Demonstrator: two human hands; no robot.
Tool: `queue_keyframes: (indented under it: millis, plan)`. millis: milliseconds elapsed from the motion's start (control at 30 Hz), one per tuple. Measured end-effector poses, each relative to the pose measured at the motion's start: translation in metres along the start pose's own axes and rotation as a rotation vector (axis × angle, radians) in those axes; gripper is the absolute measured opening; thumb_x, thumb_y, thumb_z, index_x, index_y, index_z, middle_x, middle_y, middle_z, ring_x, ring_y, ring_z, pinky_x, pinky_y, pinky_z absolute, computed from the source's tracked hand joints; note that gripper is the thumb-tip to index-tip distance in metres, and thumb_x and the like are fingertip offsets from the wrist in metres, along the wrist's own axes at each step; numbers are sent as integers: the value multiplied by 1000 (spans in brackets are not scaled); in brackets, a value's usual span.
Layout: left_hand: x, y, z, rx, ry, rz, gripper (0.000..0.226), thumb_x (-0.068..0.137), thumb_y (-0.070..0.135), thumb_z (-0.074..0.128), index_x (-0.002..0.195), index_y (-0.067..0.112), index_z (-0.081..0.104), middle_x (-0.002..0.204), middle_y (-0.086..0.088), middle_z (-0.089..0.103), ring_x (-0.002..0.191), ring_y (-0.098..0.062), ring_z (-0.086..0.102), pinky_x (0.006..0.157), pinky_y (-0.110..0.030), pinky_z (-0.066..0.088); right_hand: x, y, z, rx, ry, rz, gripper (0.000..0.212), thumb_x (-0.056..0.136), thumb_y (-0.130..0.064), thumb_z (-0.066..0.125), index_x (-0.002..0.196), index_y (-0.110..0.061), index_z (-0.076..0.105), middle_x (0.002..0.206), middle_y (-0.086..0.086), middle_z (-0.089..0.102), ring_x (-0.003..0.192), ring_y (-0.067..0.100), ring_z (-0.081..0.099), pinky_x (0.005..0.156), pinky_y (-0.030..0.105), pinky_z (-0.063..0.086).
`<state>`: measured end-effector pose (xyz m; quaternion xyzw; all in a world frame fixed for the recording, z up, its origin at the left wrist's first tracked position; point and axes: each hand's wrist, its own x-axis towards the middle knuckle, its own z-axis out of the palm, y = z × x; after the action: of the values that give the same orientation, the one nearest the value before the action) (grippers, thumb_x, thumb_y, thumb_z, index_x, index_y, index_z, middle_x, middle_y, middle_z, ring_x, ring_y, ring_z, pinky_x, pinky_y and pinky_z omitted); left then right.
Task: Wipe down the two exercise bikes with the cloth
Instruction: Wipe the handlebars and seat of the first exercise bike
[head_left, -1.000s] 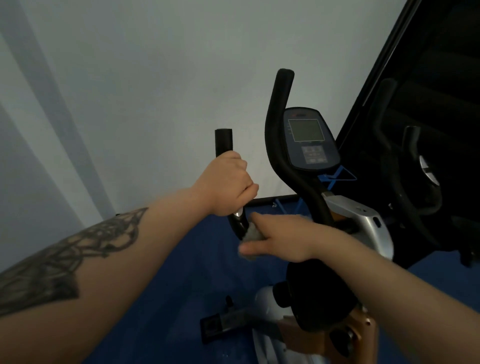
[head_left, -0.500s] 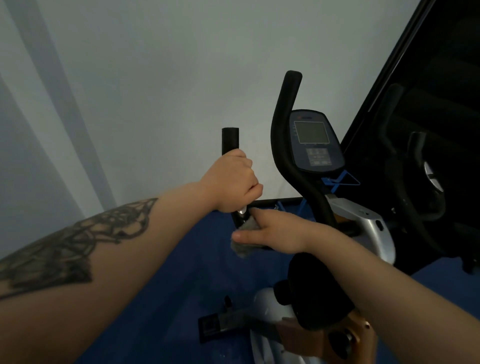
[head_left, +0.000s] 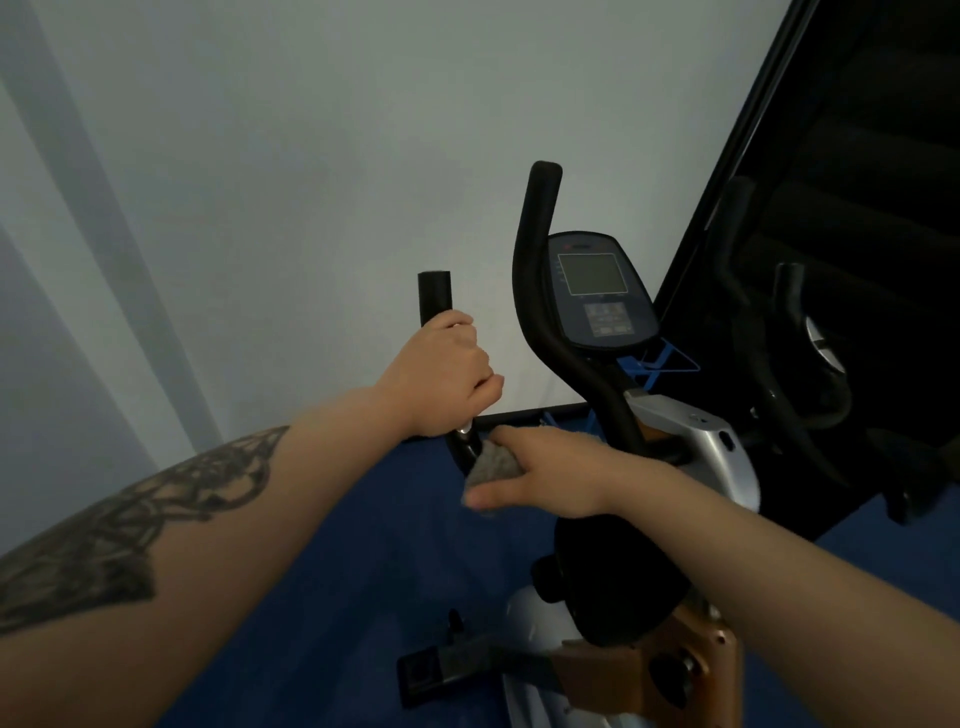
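Here we are wiping the near exercise bike (head_left: 691, 452): our left hand (head_left: 447, 376) grips the left handlebar (head_left: 435, 301), while our right hand (head_left: 545, 475) pinches the grey, crumpled cloth (head_left: 493, 462) against the bar's lower bend. Next, we'd likely rub along it. The second bike (head_left: 800, 374), seemingly, stands dim at right.

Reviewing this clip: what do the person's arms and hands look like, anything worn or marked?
Both forearms are bare, with no sleeves, gloves, watch or rings visible. The left forearm carries a large dark tattoo of interlaced line work. The left hand and right hand show no markings.
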<state>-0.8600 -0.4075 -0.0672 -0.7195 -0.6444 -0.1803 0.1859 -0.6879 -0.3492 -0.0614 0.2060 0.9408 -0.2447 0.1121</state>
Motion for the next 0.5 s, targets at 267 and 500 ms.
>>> queue_keyframes:
  millis: [267,500]
  plan:
    - [-23,13,13,-197,198,-69,19,79,9,60,61,12,62,64,3,52,79,-17,48,114,-44,26,-9,-10,7,-217,72,6,40,87,-71,42,85,-32,39,86,-12,44,82,13,48,76,36,37]
    - [-21,9,13,-201,215,-44,24,76,5,62,56,17,53,60,7,40,72,-13,37,103,-43,35,-22,13,-12,13,-90,44,36,84,-53,65,108,-31,49,99,-8,57,90,9,56,82,33,48]
